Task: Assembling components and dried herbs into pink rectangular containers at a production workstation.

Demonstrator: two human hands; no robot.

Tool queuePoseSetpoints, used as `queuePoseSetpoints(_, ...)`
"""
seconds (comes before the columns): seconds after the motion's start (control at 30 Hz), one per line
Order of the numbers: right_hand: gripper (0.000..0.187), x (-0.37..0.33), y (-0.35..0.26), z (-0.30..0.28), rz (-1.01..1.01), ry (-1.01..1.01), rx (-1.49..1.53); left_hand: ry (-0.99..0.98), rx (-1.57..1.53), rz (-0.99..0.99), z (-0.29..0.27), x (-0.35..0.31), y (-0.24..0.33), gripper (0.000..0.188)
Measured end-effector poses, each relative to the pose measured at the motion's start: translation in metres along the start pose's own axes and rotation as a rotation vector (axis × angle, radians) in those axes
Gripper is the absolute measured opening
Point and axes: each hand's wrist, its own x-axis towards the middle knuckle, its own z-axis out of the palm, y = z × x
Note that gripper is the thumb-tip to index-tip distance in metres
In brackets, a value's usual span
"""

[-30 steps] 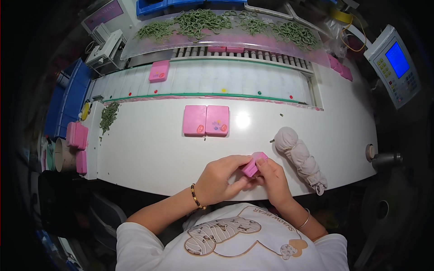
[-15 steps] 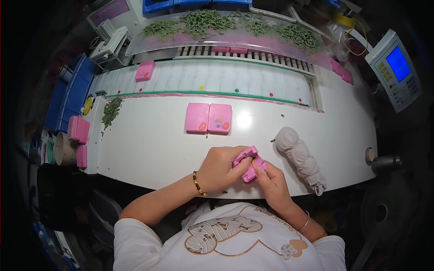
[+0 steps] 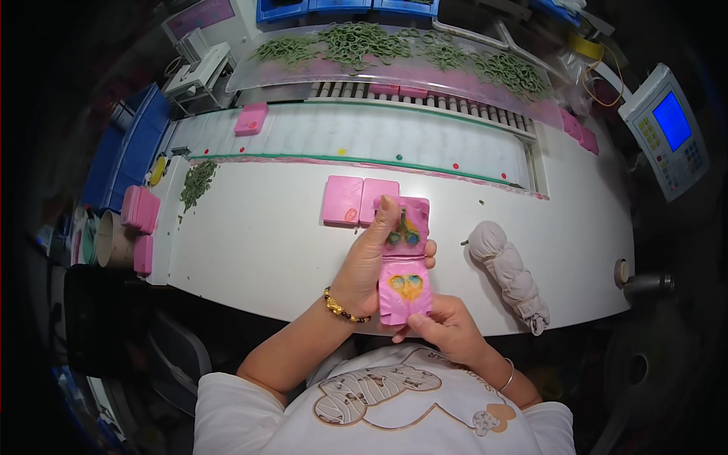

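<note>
Mould (image 3: 406, 303) now unfolded, inner faces showing; left hand (image 3: 367, 262) grasping upper half (image 3: 418, 212), right hand (image 3: 449, 329) pinching lower edge.

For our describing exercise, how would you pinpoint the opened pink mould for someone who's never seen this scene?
Find the white table and follow it to the edge by the person's white shirt. The opened pink mould is held there. Unlike the two closed pink blocks beyond it, it's spread open, its inside showing yellow and blue.
</note>
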Motion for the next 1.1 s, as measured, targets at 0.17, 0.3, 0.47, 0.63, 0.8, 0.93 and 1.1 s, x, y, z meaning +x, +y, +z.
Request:
queuePoseSetpoints(0.17, 0.016, -0.003, -0.016, -0.006, 0.101, 0.093, -0.404, 0.080, 0.014, 0.086, -0.002, 0.002, 0.001, 0.045)
queuePoseSetpoints(0.3, 0.016, 0.008, -0.015, -0.009, -0.624, 0.412, -0.558, 0.098, 0.154, 0.076, -0.003, 0.002, -0.003, 0.034)
queuePoseSetpoints(0.47, 0.035, 0.023, -0.029, 0.012, -0.667, 0.536, -0.767, 0.103, 0.137, 0.027, -0.012, 0.006, -0.019, 0.035)
queuePoseSetpoints(0.63, 0.031, 0.033, -0.019, 0.009, -0.760, 0.532, -0.903, 0.158, 0.167, 0.142, -0.024, 0.011, -0.031, 0.031)
queuePoseSetpoints(0.8, 0.028, 0.033, -0.015, 0.010, -0.834, 0.545, -0.951, 0.252, -0.042, 0.080, 0.000, 0.006, -0.022, 0.030)
queuePoseSetpoints(0.93, 0.033, 0.027, -0.012, 0.013, -0.946, 0.501, -1.076, 0.234, -0.078, 0.056, -0.005, 0.007, -0.022, 0.031)
queuePoseSetpoints(1.1, 0.036, 0.026, -0.016, 0.011, -1.035, 0.529, -1.024, 0.187, -0.002, 0.045, 0.004, 0.006, -0.012, 0.045)
